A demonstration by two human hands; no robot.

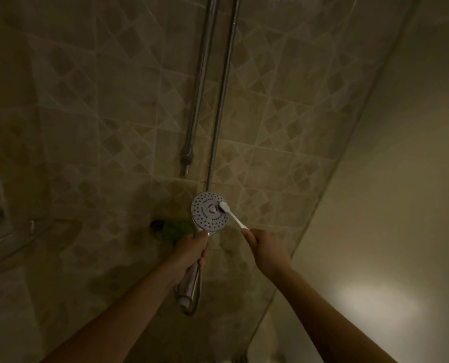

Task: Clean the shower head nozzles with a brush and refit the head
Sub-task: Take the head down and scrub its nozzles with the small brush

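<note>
Two bare forearms reach up from the bottom edge toward the shower head (pixel 209 215), which sits just below the middle of the view and serves as the reference for everything else.

Below and slightly left of the shower head, the left hand (pixel 192 251) is wrapped tightly around its chrome handle, fingers curled over the front and the thumb side up near the neck. The handle runs on down past the wrist to a pale threaded end, where a loop of metal hose (pixel 197 297) curls beneath it. Below and right of the shower head, the right hand (pixel 266 248) is closed in a fist round the end of a white brush (pixel 231 215), wrist bent slightly upward.

The brush is slim, plastic and toothbrush-shaped; its shaft slants up and left, and its bristle end presses on the right part of the shower head's face, just beside the centre button. That face is a round, flat, pale grey disc dotted with rings of small dark nozzle holes, tilted toward the camera.

Just left of the shower head, behind it, a blurred green object (pixel 177 229) lies in shadow; what it is cannot be told. Above the shower head, a ribbed metal hose and a smooth chrome riser rail (pixel 200 82) climb the tiled wall (pixel 87 113), whose beige tiles carry a diamond pattern with pale grout lines.
</note>
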